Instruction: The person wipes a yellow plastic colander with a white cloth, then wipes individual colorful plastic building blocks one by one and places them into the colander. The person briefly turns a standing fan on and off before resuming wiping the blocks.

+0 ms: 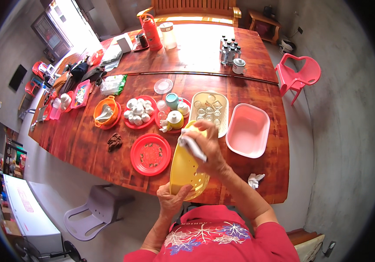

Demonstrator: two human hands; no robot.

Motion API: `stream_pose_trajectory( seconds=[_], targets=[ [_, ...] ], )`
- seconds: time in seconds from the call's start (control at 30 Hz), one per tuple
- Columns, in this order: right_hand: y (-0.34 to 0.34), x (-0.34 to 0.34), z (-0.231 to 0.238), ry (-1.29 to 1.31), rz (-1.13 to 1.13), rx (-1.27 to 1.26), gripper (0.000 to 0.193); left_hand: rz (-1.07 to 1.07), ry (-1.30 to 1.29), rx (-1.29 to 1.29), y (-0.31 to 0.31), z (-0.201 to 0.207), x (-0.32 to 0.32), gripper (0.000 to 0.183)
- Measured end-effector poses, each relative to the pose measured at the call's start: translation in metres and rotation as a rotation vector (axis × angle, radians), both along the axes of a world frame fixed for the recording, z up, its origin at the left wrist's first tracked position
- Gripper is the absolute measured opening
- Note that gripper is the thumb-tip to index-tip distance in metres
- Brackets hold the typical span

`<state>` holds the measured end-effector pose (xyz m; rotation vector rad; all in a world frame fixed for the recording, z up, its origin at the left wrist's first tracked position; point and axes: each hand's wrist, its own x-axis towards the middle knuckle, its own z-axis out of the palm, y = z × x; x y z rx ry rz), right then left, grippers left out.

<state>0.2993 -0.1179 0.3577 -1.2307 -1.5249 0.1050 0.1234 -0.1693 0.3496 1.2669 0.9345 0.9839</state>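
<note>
Red-sleeved arms (249,195) stretch forward, left grip (173,201) clasping a yellow basket (182,167), right grip (210,147) pinching white cloth or tissue (193,147).

Two bare forearms are extending from the lower edge of the view. The left forearm (156,229) is standing steeply, and the left hand (173,201) is gripping, its thumb (184,191) lying on top and its fingers mostly hiding from view. The right forearm (246,190) is slanting up and leftward, holding the right hand (209,148) farther forward, its fingers (203,126) curling toward the left in a closed hold.
</note>
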Motion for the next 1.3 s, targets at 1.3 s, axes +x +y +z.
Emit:
stream_pose_trajectory(
  seconds=[1.3],
  targets=[
    [-0.069, -0.027, -0.031, -0.033, -0.123, -0.038, 0.039, 0.352, -0.707, -0.41, 0.02, -0.052, -0.018, 0.043]
  ],
)
